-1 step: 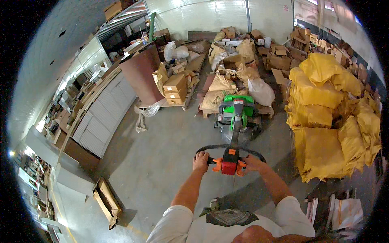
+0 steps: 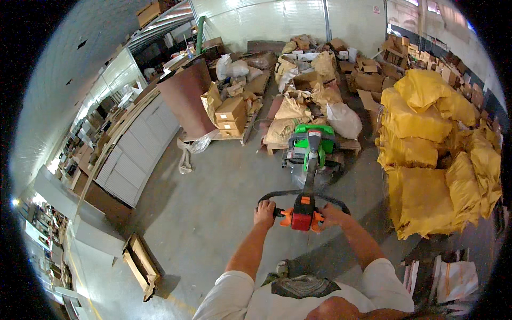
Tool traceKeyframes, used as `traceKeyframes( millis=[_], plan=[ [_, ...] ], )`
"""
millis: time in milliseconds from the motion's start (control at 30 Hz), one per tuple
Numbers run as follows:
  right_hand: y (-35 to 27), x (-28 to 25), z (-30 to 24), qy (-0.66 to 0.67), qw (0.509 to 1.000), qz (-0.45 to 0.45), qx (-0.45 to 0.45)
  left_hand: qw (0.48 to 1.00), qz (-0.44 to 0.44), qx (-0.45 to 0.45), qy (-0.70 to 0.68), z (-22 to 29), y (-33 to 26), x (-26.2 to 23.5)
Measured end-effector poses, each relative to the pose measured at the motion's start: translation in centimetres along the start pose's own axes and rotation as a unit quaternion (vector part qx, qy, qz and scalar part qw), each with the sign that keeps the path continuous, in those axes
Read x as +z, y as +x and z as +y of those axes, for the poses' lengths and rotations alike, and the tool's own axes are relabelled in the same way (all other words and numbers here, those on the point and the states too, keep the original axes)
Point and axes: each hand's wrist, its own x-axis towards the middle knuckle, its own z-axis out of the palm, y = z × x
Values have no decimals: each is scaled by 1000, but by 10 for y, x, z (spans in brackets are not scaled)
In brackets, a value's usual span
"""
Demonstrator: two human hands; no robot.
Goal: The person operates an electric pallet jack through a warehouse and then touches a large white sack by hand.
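Observation:
Both my hands are on the handle of a green electric pallet truck (image 2: 313, 143). My left hand (image 2: 264, 213) is closed around the left grip of the black tiller handle (image 2: 281, 194), beside an orange control. On the right grip, next to the other orange control, my right hand (image 2: 334, 215) is wrapped, its fingers partly hidden. Between them sits the red and black control head (image 2: 302, 213). The truck's body stands against the near end of a wooden pallet (image 2: 349, 145) loaded with tan sacks (image 2: 290, 110) and a white sack (image 2: 343, 121).
Right of the truck rises a tall stack of yellow sacks (image 2: 421, 197). Another pallet with cardboard boxes (image 2: 230, 110) and a brown roll (image 2: 186, 96) stands ahead left. White panelled cabinets (image 2: 140, 152) line the left side. An open flat cardboard box (image 2: 141, 266) lies on the floor (image 2: 208, 208).

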Motion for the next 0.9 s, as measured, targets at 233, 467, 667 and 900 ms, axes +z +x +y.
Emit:
traceKeyframes(
  millis=[233, 467, 667, 900],
  plan=[
    [-1, 60, 6, -96, 975, 197, 39, 999, 32, 37, 19, 1, -48, 16],
    [5, 50, -33, -142, 973, 153, 94, 941, -319, -67, -94, -135, -210, 96],
    [6, 37, -80, -144, 966, 126, 176, 860, -380, -280, -196, -252, -384, 99],
    [6, 41, -204, -92, 968, 99, 210, 886, -258, -319, -217, -315, -457, 77]
  ],
)
